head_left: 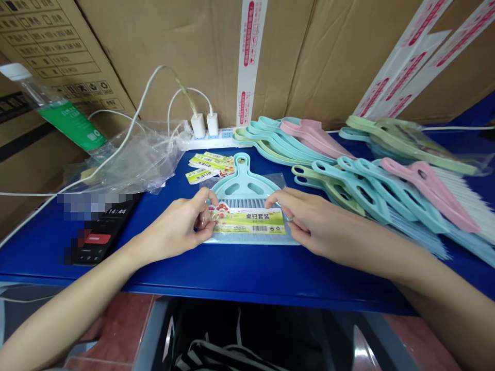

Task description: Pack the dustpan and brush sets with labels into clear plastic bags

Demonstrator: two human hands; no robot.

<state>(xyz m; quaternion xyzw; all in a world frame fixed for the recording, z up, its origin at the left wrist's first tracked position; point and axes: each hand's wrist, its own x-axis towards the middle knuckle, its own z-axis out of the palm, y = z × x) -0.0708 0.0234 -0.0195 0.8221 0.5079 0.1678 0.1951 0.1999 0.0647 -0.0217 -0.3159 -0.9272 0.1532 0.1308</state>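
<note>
A light-blue dustpan and brush set (243,178) lies flat on the blue table in a clear plastic bag, handle end away from me. Across its lower part sits a yellow-green label card (255,220) with mushrooms and a barcode. My left hand (193,219) pinches the bag at the card's left end, fingers curled. On the other side, my right hand (299,214) has its fingers curled and pressed on the bag at the card's right end.
Several loose label cards (211,165) lie behind the set. Brushes (367,190) and dustpans (286,139) are piled at right. Clear bags (135,159), a phone (102,232) and a tilted bottle (69,121) are at left. A power strip (216,139) stands before cardboard boxes (193,46).
</note>
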